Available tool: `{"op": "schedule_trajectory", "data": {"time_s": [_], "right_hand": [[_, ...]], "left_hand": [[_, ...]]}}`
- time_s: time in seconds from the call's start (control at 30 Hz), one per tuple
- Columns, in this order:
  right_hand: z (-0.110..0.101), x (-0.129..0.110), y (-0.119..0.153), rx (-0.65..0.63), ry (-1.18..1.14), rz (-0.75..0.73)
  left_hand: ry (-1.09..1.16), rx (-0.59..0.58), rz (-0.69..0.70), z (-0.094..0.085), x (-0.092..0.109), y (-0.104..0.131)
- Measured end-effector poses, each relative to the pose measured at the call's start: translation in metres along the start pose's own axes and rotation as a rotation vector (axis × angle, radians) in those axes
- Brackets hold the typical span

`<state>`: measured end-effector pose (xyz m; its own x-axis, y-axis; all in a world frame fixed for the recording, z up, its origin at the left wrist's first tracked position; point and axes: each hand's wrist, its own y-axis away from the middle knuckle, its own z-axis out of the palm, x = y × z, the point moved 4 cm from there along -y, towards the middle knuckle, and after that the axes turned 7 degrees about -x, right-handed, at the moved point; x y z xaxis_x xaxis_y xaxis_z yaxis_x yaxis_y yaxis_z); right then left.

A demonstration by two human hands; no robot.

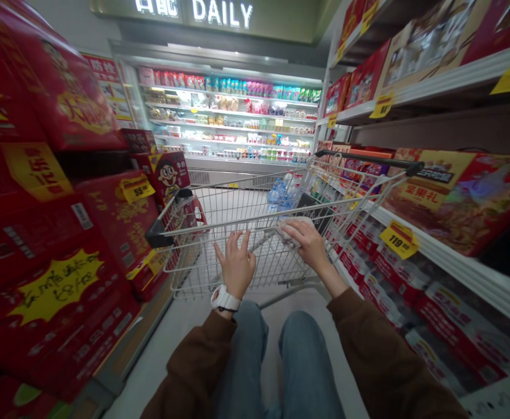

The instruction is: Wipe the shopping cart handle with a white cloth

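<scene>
A metal shopping cart (237,273) stands across the aisle in front of my knees, its wire side facing me. With fingers spread, my left hand (237,265) is at the wire side, wearing a white watch (225,299) on the wrist; whether it touches the wires I cannot tell. My right hand (305,238) presses a pale crumpled cloth (290,233) against the cart's wires near the top rail. The cloth is partly covered by the fingers. Through the wires the cart's inside shows no goods.
Red gift boxes (102,227) are stacked close on the left. Shelves (447,279) with boxed goods and yellow price tags run along the right. Behind the cart are bottled water packs (283,195) and a lit refrigerated display (229,125).
</scene>
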<state>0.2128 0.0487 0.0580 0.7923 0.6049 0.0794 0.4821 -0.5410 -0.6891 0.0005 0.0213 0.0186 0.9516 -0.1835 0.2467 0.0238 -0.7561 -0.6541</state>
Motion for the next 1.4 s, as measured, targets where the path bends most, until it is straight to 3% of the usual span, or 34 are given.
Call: {"op": "schedule_trajectory", "data": {"time_s": [0.1,0.2,0.3,0.5,0.9,1.07,1.23,1.3,1.4], "right_hand": [[-0.027,0.025,-0.007,-0.083,-0.014,0.14],[-0.044,0.056,-0.015,-0.307,-0.006,0.276],[-0.047,0.07,-0.021,-0.448,-0.002,0.312],[-0.036,0.065,-0.021,-0.464,0.077,0.38],[-0.02,0.057,-0.018,-0.295,0.118,0.326],[-0.022,0.051,-0.014,-0.287,0.133,0.329],[-0.028,0.042,-0.007,-0.269,0.164,0.315],[-0.03,0.033,0.0,-0.183,0.174,0.275],[-0.033,0.017,0.013,0.075,0.174,0.192]], "left_hand": [[-0.026,-0.021,0.008,0.004,0.003,0.005],[-0.039,-0.033,0.016,0.009,0.002,0.006],[-0.04,-0.036,0.01,0.013,0.001,0.005],[-0.066,-0.06,0.029,0.017,-0.006,-0.001],[-0.071,-0.092,0.021,0.013,-0.017,-0.015],[-0.034,-0.037,0.061,0.014,0.016,-0.006],[0.004,-0.087,0.121,0.028,0.047,-0.011],[0.003,-0.088,0.1,0.032,0.048,-0.015],[0.006,-0.075,0.072,0.033,0.044,-0.019]]}}
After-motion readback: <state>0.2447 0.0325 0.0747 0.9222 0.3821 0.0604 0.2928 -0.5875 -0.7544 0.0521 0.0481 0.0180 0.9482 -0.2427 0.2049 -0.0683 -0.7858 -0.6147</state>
